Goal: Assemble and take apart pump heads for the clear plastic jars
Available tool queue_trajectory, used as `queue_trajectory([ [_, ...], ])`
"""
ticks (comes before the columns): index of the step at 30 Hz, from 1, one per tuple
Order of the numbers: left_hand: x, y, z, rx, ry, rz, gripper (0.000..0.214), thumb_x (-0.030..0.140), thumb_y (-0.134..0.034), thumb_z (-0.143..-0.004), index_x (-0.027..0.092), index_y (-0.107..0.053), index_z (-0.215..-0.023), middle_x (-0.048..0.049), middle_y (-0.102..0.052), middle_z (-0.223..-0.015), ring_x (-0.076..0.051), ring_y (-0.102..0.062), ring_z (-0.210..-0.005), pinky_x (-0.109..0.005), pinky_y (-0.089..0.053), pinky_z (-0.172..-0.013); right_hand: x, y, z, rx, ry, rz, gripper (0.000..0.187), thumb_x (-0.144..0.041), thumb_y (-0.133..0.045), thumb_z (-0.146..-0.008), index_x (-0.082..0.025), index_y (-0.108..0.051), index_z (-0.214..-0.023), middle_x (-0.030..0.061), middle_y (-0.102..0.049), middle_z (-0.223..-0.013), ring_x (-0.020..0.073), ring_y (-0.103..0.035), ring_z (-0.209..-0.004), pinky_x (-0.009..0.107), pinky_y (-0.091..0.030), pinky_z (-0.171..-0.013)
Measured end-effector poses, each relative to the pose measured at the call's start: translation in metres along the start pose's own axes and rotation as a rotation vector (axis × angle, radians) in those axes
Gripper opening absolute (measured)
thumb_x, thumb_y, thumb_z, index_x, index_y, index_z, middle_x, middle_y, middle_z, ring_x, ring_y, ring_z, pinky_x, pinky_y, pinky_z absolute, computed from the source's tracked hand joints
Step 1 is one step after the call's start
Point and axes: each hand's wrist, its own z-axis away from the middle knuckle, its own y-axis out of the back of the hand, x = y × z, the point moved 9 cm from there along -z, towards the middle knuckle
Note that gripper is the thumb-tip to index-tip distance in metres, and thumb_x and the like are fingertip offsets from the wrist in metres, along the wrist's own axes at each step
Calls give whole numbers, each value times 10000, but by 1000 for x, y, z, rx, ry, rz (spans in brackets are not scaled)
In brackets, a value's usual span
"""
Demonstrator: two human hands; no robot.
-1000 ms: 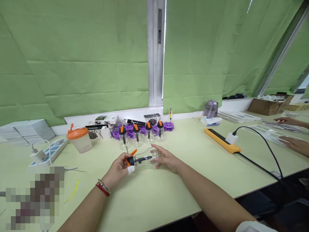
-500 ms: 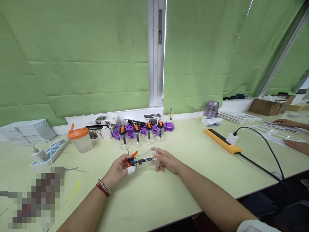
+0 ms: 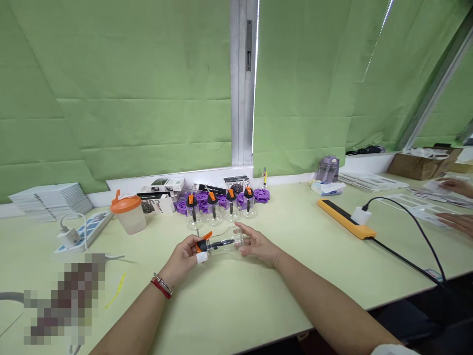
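Note:
Above the table I have a clear bulb-shaped bottle [image 3: 224, 245] lying on its side in the air. Its black cap carries an orange flap, and a dark stem runs inside. My left hand [image 3: 187, 254], a white wrap on its thumb, is closed round the cap end. At the wide base, my right hand [image 3: 258, 245] curls its fingers and thumb against the bottle. Behind them, several similar bottles [image 3: 213, 213] stand upright in a row with black-and-orange caps. Purple plastic pieces [image 3: 261, 195] lie behind that row.
Left stand an orange-lidded cup [image 3: 129, 214], a white power strip [image 3: 94, 229] and stacked white sheets [image 3: 55, 199]. Printed boxes [image 3: 162, 199] lie at the back. Right are a yellow power strip [image 3: 343, 219] with a black cable, a purple bottle [image 3: 328, 168] and another person's hands [image 3: 456, 219].
My right hand's fingers have shifted on the bottle's base, with the index finger straighter along the top. My left hand keeps hold of the cap. The whole view has moved slightly.

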Motion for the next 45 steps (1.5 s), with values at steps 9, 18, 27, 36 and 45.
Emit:
queue_trajectory([
  [9,3,-3,1,-11,-15,-36,380,268,-788,-600,171,-548,-878,-24,-597,-809,-135,-534,-709,-267,-445,-646,21,2,-8,67,-122,10,683,-517,-615,-773,-195,-418,-1341,60,-609,-907,118,-627,-561,199,-402,-418],
  [18,1,2,0,13,-8,-26,398,268,-787,-598,169,-547,-901,-28,-600,-835,-139,-551,-725,-280,-455,-670,6,2,-3,40,-17,26,750,-495,-671,-737,-276,-376,-1391,109,-462,-1266,140,-600,-817,260,-495,-593],
  [27,2,2,1,-4,-23,-40,361,254,-770,-621,169,-552,-896,-6,-582,-775,-127,-532,-688,-263,-444,-638,20,-2,-5,-15,-128,14,664,-527,-616,-775,-220,-403,-1324,51,-585,-912,119,-628,-578,199,-407,-418],
  [36,3,3,1,4,-32,-38,369,236,-777,-620,168,-563,-912,-34,-606,-847,-140,-556,-749,-270,-461,-676,19,-4,-5,-8,-129,102,659,-655,-453,-809,-127,-538,-1194,79,-614,-823,120,-587,-580,203,-419,-405],
  [45,1,5,-1,18,-23,-22,365,234,-775,-621,169,-551,-902,-21,-597,-817,-131,-545,-726,-257,-450,-658,15,-5,-3,-21,-110,25,889,-392,-729,-704,-308,-240,-1441,102,-490,-1165,113,-618,-693,247,-493,-529],
])
